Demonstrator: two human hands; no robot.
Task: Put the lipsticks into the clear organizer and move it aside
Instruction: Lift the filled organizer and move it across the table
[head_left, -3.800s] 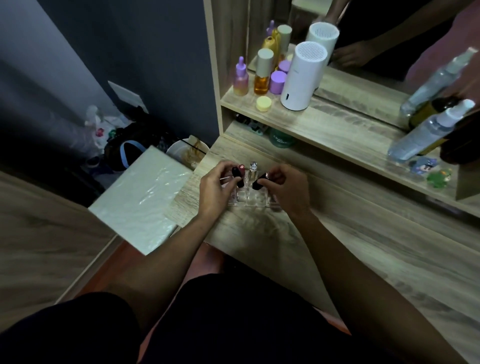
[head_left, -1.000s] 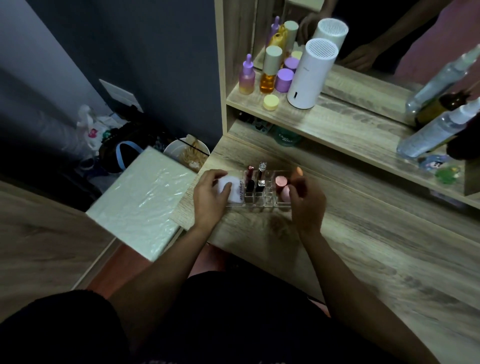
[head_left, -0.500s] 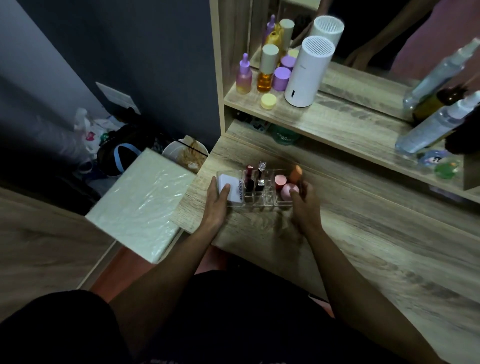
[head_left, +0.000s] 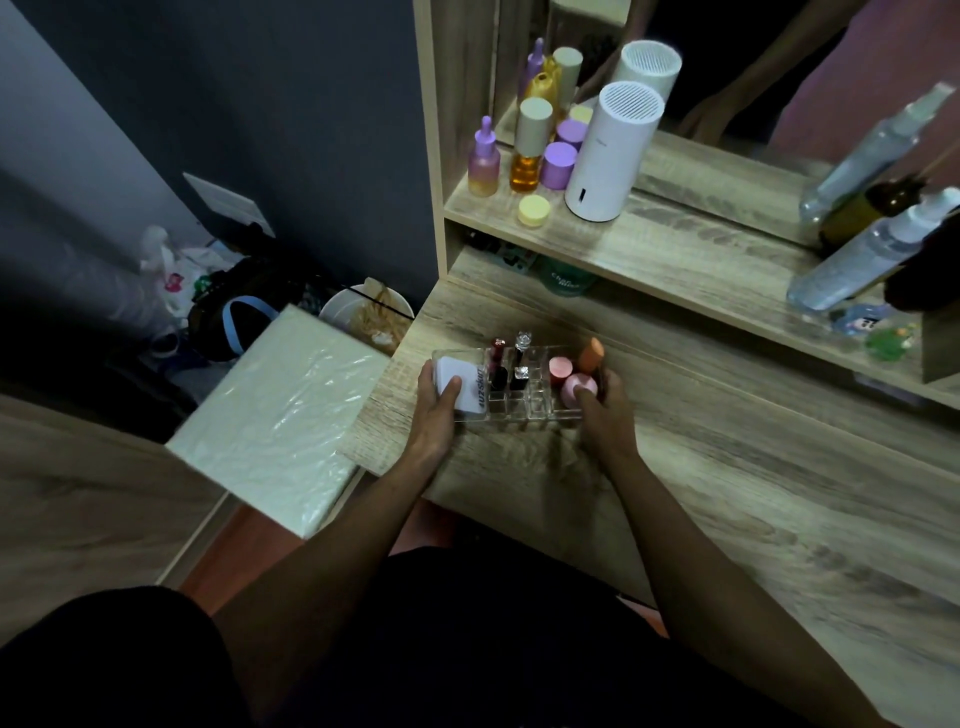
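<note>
My right hand has let go of the last lipstick and now clamps the clear organizer opposite my left hand at the table's near-left corner, lipsticks slotted, so sliding aside comes next.

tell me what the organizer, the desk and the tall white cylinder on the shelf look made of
Organizer: clear hard plastic, probably acrylic; the lipsticks and the desk show through its glossy walls.
Desk: wood-look board, likely laminate; matte, with printed-looking grey-brown grain.
Cylinder: smooth matte white plastic, by its even surface and fine slotted top.
</note>
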